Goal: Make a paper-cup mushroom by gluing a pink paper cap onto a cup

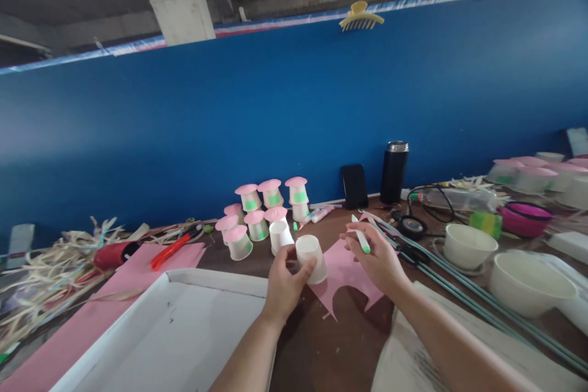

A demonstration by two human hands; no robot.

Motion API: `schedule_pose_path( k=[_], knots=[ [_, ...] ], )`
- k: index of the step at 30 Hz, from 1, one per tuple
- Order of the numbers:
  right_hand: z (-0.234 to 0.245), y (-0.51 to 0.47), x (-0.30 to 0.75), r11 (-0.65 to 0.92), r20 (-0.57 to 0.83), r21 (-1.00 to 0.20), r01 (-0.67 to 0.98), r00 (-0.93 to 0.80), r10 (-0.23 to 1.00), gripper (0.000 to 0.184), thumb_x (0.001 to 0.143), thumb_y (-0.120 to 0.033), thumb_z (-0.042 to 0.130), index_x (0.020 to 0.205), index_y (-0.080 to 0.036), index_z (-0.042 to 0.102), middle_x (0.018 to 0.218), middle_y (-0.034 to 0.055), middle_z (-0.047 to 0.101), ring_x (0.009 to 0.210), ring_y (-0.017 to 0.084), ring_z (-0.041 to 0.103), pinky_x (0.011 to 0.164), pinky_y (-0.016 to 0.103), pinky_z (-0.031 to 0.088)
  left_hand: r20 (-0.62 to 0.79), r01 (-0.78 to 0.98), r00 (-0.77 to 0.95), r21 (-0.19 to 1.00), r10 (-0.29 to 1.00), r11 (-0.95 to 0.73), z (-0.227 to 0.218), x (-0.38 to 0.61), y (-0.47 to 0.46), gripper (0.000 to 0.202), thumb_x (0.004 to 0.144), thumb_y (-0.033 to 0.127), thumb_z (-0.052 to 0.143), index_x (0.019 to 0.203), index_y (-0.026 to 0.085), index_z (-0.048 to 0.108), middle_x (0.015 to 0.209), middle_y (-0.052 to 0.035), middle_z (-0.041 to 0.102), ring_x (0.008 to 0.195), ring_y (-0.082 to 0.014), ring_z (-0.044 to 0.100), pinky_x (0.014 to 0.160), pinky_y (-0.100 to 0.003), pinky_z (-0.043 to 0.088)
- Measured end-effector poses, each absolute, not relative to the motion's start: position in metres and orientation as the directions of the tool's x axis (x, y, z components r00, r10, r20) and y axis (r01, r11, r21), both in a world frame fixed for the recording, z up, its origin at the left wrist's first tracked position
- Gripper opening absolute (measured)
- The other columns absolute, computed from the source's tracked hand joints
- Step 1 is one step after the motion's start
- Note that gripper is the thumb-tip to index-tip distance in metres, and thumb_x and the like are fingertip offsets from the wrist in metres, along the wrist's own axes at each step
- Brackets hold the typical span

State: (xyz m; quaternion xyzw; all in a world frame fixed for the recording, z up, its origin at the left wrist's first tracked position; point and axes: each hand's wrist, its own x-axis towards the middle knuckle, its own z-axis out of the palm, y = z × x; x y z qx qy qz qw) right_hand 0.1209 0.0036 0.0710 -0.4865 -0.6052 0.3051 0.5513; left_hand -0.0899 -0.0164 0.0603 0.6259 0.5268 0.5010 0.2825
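Note:
My left hand (282,285) is closed around a small white paper cup (312,257), holding it upside down just above the brown table. My right hand (377,257) grips a white marker with a green tip (361,236), a short way right of the cup. Under both hands lies a cut piece of pink paper (342,278). Behind the cup stands a cluster of several white cups with pink caps and green patches (264,211), plus one plain white cup (280,236).
A white tray (184,331) sits front left on a pink sheet (92,318), with red scissors (172,250) and straw strips (50,269). Right: two white bowls (468,245), long thin rods (459,282), black flask (394,171), phone (354,185), pink bowl (526,217). Blue wall behind.

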Motion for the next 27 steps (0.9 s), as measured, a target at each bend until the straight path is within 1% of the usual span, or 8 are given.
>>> schedule_pose_path(
  k=[3,6,9,13,18,23,27],
  knots=[
    [0.070,0.006,0.125,0.336,0.375,-0.905,0.262,0.116,0.920,0.026,0.089,-0.039,0.056,0.108,-0.022,0.055,0.093,0.0056,0.071,0.072,0.018,0.067,0.060,0.031,0.053,0.342,0.397,-0.049,0.869,0.938,-0.296,0.056,-0.086,-0.016,0.046,0.079,0.051,0.067,0.111,0.018,0.059,0.108,-0.0087,0.066,0.098,-0.0239,0.061,0.085,-0.036,0.046],
    [0.068,0.005,0.125,0.348,0.390,-0.898,0.269,0.119,0.913,0.027,0.090,-0.037,0.058,0.110,-0.019,0.056,0.093,0.0035,0.070,0.071,0.015,0.066,0.064,0.031,0.053,0.365,0.427,-0.032,0.847,0.930,-0.318,0.053,-0.082,-0.017,0.049,0.078,0.048,0.068,0.116,0.019,0.057,0.113,-0.0090,0.065,0.102,-0.0243,0.060,0.087,-0.037,0.045],
    [0.065,0.005,0.125,0.361,0.403,-0.891,0.276,0.110,0.909,0.028,0.093,-0.037,0.056,0.113,-0.018,0.056,0.093,0.0028,0.069,0.071,0.014,0.065,0.065,0.031,0.053,0.383,0.461,-0.013,0.822,0.924,-0.334,0.051,-0.080,-0.016,0.052,0.078,0.046,0.069,0.121,0.020,0.057,0.118,-0.0094,0.064,0.104,-0.0249,0.059,0.088,-0.038,0.045],
    [0.061,0.007,0.126,0.366,0.409,-0.883,0.296,0.098,0.907,0.028,0.094,-0.038,0.055,0.113,-0.018,0.057,0.092,0.0021,0.069,0.069,0.013,0.064,0.066,0.031,0.053,0.385,0.495,0.007,0.800,0.923,-0.338,0.049,-0.079,-0.015,0.053,0.079,0.043,0.067,0.126,0.021,0.055,0.122,-0.0101,0.063,0.104,-0.0247,0.060,0.088,-0.038,0.046],
    [0.059,0.007,0.127,0.366,0.411,-0.875,0.316,0.090,0.907,0.028,0.094,-0.038,0.055,0.113,-0.018,0.058,0.092,0.0018,0.069,0.068,0.013,0.064,0.066,0.031,0.053,0.367,0.522,0.030,0.788,0.930,-0.328,0.046,-0.079,-0.015,0.060,0.081,0.043,0.066,0.136,0.024,0.049,0.126,-0.0104,0.062,0.103,-0.0246,0.061,0.088,-0.039,0.048],
    [0.058,0.007,0.127,0.366,0.412,-0.871,0.327,0.084,0.907,0.028,0.095,-0.038,0.054,0.115,-0.019,0.058,0.093,0.0022,0.069,0.068,0.013,0.064,0.066,0.031,0.053,0.392,0.545,0.056,0.759,0.918,-0.357,0.042,-0.080,-0.014,0.057,0.082,0.040,0.066,0.135,0.028,0.051,0.134,-0.0086,0.058,0.114,-0.0259,0.057,0.095,-0.040,0.046],
    [0.058,0.008,0.128,0.369,0.416,-0.865,0.339,0.075,0.906,0.027,0.096,-0.037,0.054,0.116,-0.018,0.057,0.093,0.0018,0.068,0.067,0.012,0.063,0.065,0.030,0.053,0.400,0.567,0.063,0.739,0.914,-0.363,0.041,-0.080,-0.013,0.057,0.082,0.038,0.065,0.136,0.028,0.049,0.133,-0.0084,0.058,0.116,-0.0257,0.056,0.097,-0.041,0.045]
  ],
)
